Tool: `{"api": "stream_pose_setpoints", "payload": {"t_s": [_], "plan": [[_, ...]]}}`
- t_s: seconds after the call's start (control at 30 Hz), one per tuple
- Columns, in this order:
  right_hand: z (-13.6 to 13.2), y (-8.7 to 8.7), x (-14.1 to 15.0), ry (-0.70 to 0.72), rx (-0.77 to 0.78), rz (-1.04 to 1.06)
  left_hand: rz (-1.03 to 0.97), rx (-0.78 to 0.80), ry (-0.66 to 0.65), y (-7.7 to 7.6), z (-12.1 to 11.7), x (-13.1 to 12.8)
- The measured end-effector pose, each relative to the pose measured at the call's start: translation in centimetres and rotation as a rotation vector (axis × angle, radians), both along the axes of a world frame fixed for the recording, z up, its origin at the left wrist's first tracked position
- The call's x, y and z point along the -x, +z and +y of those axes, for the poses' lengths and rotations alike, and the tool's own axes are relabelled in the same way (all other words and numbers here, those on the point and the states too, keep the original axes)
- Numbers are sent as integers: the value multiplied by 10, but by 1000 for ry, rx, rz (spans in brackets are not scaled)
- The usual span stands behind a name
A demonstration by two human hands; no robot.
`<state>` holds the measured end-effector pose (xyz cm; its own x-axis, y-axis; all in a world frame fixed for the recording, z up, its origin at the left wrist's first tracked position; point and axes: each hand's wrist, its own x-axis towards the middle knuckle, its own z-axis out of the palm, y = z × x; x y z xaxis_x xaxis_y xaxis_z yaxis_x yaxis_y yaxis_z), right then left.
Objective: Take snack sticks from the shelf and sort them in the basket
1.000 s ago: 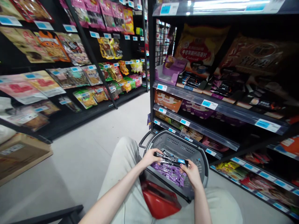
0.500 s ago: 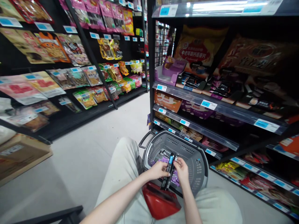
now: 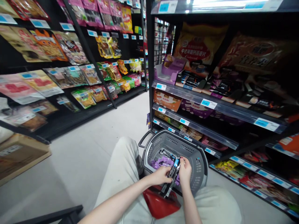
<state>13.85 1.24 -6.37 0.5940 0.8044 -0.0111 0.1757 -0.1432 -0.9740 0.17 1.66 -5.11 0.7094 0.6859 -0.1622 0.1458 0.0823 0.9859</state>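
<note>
- Several black sachets [image 3: 174, 170] slant over the near edge of the basket [image 3: 197, 174], long axis running outward and rightward.
- Left hand [image 3: 161, 176] pinches their middle; right hand [image 3: 185, 170], their far end.

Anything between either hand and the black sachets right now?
Nothing visible: the left hand and right hand both grip the black sachets directly. The purple sachets lie beneath, in the basket, and a red object shows behind their lower ends; neither intervenes.
</note>
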Motion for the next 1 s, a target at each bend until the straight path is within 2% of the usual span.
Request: {"api": "stream_pose_setpoints", "payload": {"t_s": [0.17, 0.23, 0.37, 0.5, 0.6, 0.7, 0.8, 0.9, 1.0], "plan": [[-1, -2, -18, -119, 22, -69, -103, 343, -49, 7, 5, 5], [-2, -4, -25, -148, 19, -34, -124, 385, -71, 12, 13, 9], [-2, -5, -34, -102, 8, 151, -152, 294, -103, 23, 29, 19], [-1, 4, -35, 55, 3, 389, -147, 265, -96, 29, 37, 31], [-1, 8, -28, 182, 24, 488, -153, 285, -60, 26, 36, 35], [-1, 3, -10, 233, 44, 493, -164, 271, -7, 17, 34, 31], [0, -6, 13, 230, 15, 475, -149, 192, 102, 4, 32, 23], [1, -12, 27, 131, -28, 473, -155, 141, 214, -5, 27, 14], [2, -13, 30, 31, -16, 416, -187, 149, 274, -6, 20, 6]]}}
